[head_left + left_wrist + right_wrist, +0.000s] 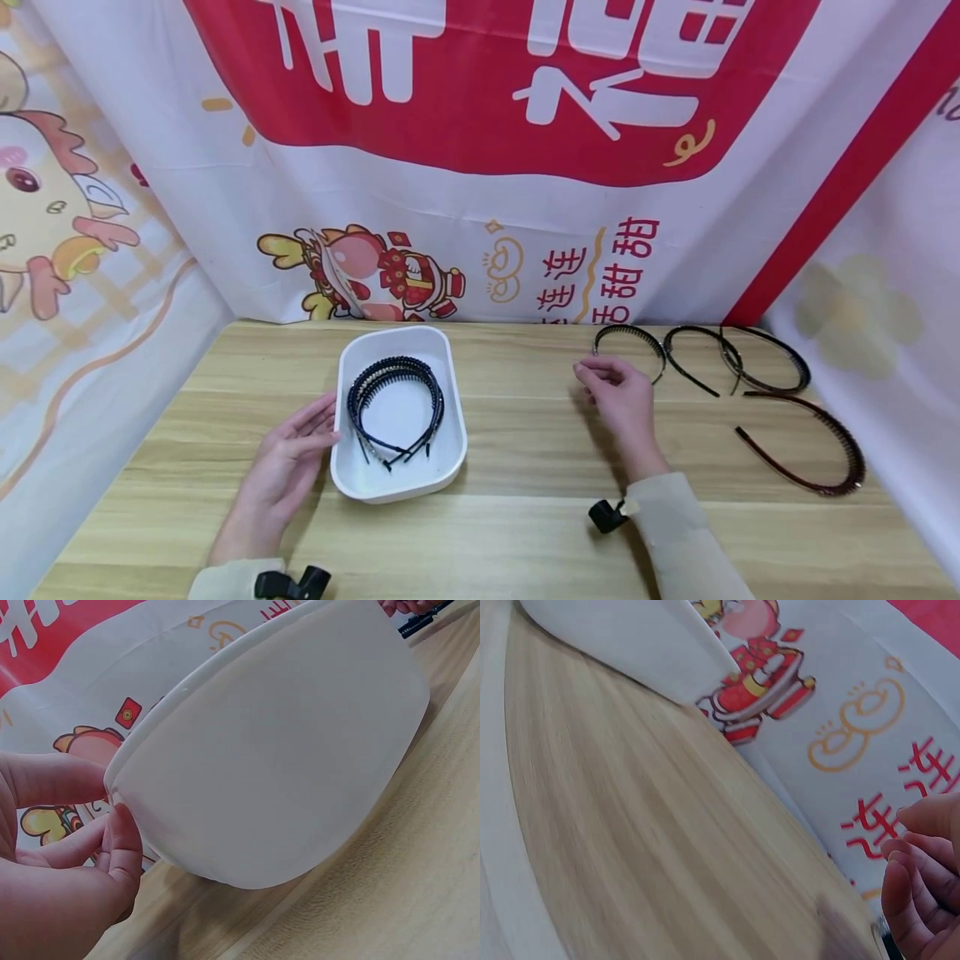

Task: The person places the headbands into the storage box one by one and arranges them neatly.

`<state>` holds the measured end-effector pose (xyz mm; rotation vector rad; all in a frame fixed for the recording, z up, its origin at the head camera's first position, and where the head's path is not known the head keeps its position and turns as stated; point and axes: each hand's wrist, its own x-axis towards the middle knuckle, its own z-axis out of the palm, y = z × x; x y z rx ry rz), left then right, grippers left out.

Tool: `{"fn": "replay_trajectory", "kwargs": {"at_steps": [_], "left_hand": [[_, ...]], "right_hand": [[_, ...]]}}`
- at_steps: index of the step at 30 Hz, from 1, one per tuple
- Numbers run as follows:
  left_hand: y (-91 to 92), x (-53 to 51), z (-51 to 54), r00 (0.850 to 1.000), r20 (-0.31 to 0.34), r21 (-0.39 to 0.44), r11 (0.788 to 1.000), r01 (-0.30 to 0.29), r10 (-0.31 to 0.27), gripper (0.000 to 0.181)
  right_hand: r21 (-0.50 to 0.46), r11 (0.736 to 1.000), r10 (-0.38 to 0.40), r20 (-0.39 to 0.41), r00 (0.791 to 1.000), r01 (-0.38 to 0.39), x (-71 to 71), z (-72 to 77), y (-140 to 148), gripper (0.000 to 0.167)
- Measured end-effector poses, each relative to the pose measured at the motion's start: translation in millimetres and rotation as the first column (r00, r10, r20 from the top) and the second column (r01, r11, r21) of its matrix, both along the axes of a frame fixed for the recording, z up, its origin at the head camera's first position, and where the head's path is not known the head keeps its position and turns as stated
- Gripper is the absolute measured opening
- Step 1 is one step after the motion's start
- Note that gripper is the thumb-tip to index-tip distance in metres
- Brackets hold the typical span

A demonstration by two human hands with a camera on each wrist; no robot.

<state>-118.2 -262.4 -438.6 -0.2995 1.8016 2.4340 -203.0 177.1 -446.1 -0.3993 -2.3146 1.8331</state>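
A white plastic bin (442,479) stands left of centre, holding several black hair headbands (431,392) stacked together. My left hand (288,462) is at the bin's left side. In the left wrist view, its thumb and curled fingers pinch the bin's rim and outer wall. My right hand (622,400) hovers by a toothed black headband (633,329) near the table's back edge, covering part of it. In the right wrist view, that hand's fingers (907,900) are loosely bent, with nothing visible between the tips. Any contact with the headband is hard to make out.
Two overlapping dark headbands (787,388) and a reddish-brown one (855,467) lie on the right of the wooden table (525,542). A printed cloth (480,200) hangs along the back edge, with more cloth at both sides.
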Motion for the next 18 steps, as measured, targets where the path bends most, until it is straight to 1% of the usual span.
{"fn": "replay_trajectory", "kwargs": {"at_steps": [4,6,10,13,18], "left_hand": [[1.0,0.5,-0.4,1.000,-0.003,0.014,1.000,-0.006,0.006,0.060],[0.8,1.1,-0.5,1.000,-0.005,0.020,1.000,-0.005,0.005,0.057],[1.0,2.1,0.3,1.000,-0.003,0.025,1.000,-0.001,0.001,0.056],[1.1,2.1,0.8,1.000,0.001,0.016,1.000,-0.004,0.004,0.060],[1.0,1.2,1.8,1.000,0.016,-0.006,1.000,-0.003,0.003,0.073]], "right_hand": [[0.019,0.999,-0.032,0.005,0.999,0.032,3.1,-3.9,13.6,0.027],[0.039,0.998,-0.051,0.004,0.999,0.051,3.8,-5.8,19.8,0.027],[0.096,0.991,-0.090,-0.004,0.996,0.090,4.4,-8.9,32.1,0.026],[0.136,0.984,-0.113,-0.005,0.994,0.113,5.0,-9.2,40.4,0.025],[0.180,0.970,-0.163,-0.010,0.987,0.162,4.7,-8.7,54.4,0.024]]}}
